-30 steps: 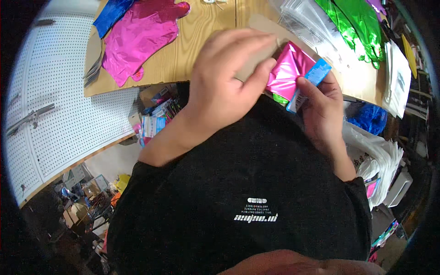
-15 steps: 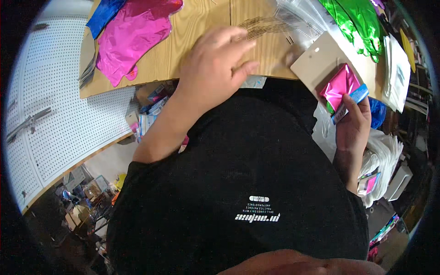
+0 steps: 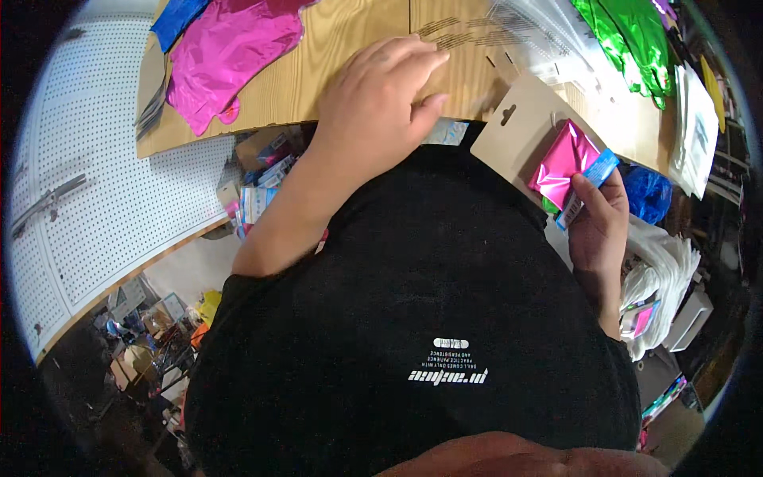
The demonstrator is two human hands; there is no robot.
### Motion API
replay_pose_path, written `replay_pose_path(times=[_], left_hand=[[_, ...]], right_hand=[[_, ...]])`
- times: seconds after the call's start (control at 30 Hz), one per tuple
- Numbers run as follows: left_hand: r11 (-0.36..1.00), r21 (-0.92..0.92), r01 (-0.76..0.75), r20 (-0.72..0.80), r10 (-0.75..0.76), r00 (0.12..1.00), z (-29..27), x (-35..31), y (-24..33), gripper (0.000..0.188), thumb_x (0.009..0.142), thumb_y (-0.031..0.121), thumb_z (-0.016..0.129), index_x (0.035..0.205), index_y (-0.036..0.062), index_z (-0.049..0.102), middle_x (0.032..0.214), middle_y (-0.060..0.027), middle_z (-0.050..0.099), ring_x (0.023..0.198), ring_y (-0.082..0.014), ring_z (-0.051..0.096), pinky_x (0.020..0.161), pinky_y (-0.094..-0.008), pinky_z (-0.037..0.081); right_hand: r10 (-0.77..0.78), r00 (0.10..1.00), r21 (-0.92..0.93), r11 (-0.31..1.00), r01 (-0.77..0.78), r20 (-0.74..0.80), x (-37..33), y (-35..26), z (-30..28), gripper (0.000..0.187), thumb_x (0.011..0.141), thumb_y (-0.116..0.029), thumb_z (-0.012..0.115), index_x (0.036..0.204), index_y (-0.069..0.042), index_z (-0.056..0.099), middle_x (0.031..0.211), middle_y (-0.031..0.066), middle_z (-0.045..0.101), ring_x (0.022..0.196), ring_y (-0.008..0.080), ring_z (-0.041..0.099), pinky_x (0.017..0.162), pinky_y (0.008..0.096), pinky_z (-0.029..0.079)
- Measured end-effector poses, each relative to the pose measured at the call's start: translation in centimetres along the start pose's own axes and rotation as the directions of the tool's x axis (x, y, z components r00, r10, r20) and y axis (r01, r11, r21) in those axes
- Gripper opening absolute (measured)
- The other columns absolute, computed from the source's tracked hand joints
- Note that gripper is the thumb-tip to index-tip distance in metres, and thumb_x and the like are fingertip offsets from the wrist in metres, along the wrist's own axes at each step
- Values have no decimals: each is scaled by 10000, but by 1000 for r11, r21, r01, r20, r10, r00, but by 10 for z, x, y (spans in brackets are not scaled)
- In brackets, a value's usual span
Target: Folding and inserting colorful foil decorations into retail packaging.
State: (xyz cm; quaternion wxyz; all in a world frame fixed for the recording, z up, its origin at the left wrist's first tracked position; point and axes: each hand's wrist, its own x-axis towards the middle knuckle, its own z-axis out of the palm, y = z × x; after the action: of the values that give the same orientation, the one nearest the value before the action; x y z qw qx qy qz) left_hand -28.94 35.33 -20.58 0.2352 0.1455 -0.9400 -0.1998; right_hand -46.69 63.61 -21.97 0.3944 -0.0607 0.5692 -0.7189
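Note:
In my right hand is a tan cardboard hanger card, pinched near one end between thumb and fingers. A folded pink foil packet lies against the card, with a blue printed label strip across it under my thumb. A bit of green shows below the packet. Over the near edge of the wooden table, my left hand reaches out empty, fingers extended and thumb apart. Its fingertips are close to clear plastic bags with dark printed lines.
On the wooden table lie a pink foil sheet at left and green foil at right. White packets hang over the right edge. A blue crumpled bag and white plastic bags are beside my right forearm. White pegboard stands left.
My right hand has brought the card and pink packet slightly left, toward my body. The hanging hole at the card's end now shows clearly. My left hand has shifted only slightly.

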Motion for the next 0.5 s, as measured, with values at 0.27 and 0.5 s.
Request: replay_pose_path(times=[0.27,0.5], left_hand=[[996,86,-38,-35,41,999,5,0,5,308,845,251,799,1062,36,758,1208,-124,695,1108,-331,663,968,-435,525],[1000,17,11,-28,-11,1000,3,0,5,264,843,271,806,982,48,782,1160,-118,709,1047,-326,680,916,-426,543]], right_hand=[[89,994,-9,996,-89,69,-1,14,6,328,964,54,616,1283,-24,618,1205,111,718,1065,198,703,983,391,558],[104,993,-35,994,-102,51,-4,11,10,310,958,57,619,1259,-18,628,1200,116,724,1069,205,710,989,390,561]])
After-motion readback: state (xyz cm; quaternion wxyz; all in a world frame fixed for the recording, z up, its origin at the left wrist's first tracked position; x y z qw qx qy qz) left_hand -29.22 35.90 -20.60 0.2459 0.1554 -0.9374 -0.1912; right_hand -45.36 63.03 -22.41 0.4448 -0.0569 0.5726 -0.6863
